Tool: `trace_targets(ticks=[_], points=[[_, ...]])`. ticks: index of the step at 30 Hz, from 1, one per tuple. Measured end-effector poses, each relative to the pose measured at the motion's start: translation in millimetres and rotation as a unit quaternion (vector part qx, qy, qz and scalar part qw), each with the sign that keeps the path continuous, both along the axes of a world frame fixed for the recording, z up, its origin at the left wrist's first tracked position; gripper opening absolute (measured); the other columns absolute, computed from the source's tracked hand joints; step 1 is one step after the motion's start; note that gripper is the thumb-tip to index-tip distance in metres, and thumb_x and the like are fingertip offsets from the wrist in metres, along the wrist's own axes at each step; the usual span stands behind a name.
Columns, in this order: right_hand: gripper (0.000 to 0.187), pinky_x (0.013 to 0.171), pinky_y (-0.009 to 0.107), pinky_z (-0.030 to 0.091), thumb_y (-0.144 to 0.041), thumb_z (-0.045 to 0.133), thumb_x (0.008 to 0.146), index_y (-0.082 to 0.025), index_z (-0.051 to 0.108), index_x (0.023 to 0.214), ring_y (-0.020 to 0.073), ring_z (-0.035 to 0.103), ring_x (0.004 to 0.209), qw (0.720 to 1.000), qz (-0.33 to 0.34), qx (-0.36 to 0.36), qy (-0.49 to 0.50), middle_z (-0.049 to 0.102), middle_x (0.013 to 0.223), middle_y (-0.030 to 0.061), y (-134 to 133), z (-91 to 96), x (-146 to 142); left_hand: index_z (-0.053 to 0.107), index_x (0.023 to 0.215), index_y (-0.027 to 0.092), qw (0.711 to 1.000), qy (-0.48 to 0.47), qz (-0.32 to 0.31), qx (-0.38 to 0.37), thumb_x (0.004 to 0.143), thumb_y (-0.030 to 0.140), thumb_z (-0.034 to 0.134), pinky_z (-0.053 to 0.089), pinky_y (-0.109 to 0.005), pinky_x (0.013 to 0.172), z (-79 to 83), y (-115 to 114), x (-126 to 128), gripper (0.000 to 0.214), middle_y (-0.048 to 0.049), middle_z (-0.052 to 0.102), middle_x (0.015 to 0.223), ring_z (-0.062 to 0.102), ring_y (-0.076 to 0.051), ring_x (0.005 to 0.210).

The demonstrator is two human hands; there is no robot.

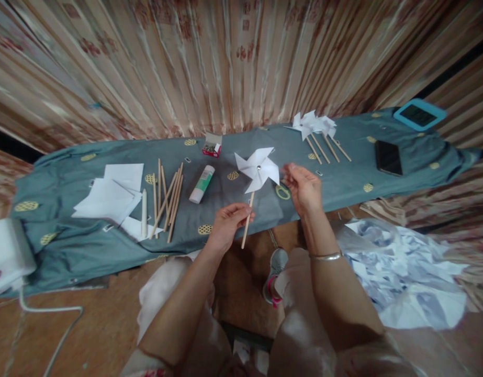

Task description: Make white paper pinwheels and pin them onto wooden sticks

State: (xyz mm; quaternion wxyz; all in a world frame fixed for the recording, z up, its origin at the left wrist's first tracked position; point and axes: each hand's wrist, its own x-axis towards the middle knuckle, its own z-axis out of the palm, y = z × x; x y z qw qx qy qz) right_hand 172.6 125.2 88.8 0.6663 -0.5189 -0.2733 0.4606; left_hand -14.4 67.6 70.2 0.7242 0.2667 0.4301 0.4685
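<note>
A white paper pinwheel (pixel 265 168) with a shiny pin at its centre is held up over the near edge of the table. Its wooden stick is pinched in my left hand (pixel 232 222). Beside the blades on the right is my right hand (pixel 305 187), its thumb and fingers drawn together close to a blade tip. Whether those fingertips touch the paper or hold anything I cannot make out. Below the blades, partly behind my right hand, lie yellow-green scissor handles (pixel 282 191). A glue stick (pixel 202 184) and an open box of pins (pixel 212 145) lie to the left.
Several wooden sticks (pixel 174 196), white paper sheets (pixel 108 199) and a white pen-like rod (pixel 144 214) lie at left. Finished pinwheels (pixel 314 125), a phone (pixel 388 157) and a blue-framed device (pixel 419 114) are at right. Paper scraps (pixel 406 272) fill a bag below. A white appliance (pixel 8 256) stands far left.
</note>
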Motion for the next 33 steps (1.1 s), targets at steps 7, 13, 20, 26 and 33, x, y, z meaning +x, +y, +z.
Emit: trace_targets(ticks=[7, 13, 20, 26, 33], points=[[0.025, 0.049, 0.016, 0.047, -0.036, 0.084, 0.059, -0.020, 0.066, 0.062, 0.0066, 0.058, 0.053, 0.998, 0.048, -0.021, 0.045, 0.067, 0.060, -0.0045, -1, 1.0, -16, 0.071, 0.064, 0.015, 1.000, 0.006, -0.006, -0.011, 0.045, 0.037, 0.089, 0.048, -0.020, 0.059, -1.9, 0, 4, 0.034, -0.0012, 0.070, 0.060, 0.061, -0.009, 0.056], [0.024, 0.044, 0.015, 0.046, -0.034, 0.085, 0.059, -0.020, 0.066, 0.065, 0.0068, 0.058, 0.052, 0.995, 0.052, -0.049, 0.064, 0.069, 0.062, -0.0044, -4, 4.2, -20, 0.071, 0.065, 0.015, 1.000, 0.005, -0.004, -0.006, 0.047, 0.037, 0.088, 0.046, -0.019, 0.058, -2.8, -1, 3, 0.034, -0.0014, 0.070, 0.061, 0.060, -0.008, 0.055], [0.021, 0.045, 0.017, 0.048, -0.033, 0.082, 0.065, -0.019, 0.065, 0.067, 0.0085, 0.061, 0.054, 0.993, 0.074, -0.054, 0.076, 0.070, 0.064, -0.0022, -5, 3.4, -24, 0.070, 0.067, 0.015, 1.000, 0.012, 0.005, 0.001, 0.050, 0.036, 0.087, 0.046, -0.022, 0.059, -3.6, 0, 2, 0.032, -0.0019, 0.069, 0.063, 0.059, -0.009, 0.055], [0.026, 0.046, 0.016, 0.048, -0.042, 0.076, 0.073, -0.018, 0.067, 0.071, 0.0069, 0.059, 0.048, 0.990, 0.093, -0.080, 0.068, 0.069, 0.059, -0.0004, -7, 5.3, -25, 0.071, 0.067, 0.015, 1.000, 0.009, 0.006, 0.001, 0.049, 0.036, 0.087, 0.046, -0.022, 0.059, -3.1, 1, 3, 0.032, -0.0018, 0.069, 0.062, 0.059, -0.010, 0.056], [0.025, 0.046, 0.016, 0.049, -0.040, 0.079, 0.071, -0.019, 0.066, 0.071, 0.0077, 0.061, 0.050, 0.989, 0.085, -0.079, 0.087, 0.070, 0.060, -0.0012, -7, 4.8, -27, 0.071, 0.067, 0.014, 1.000, 0.007, 0.006, 0.001, 0.049, 0.036, 0.088, 0.046, -0.021, 0.059, -2.5, 1, 2, 0.033, -0.0015, 0.069, 0.062, 0.059, -0.009, 0.055]])
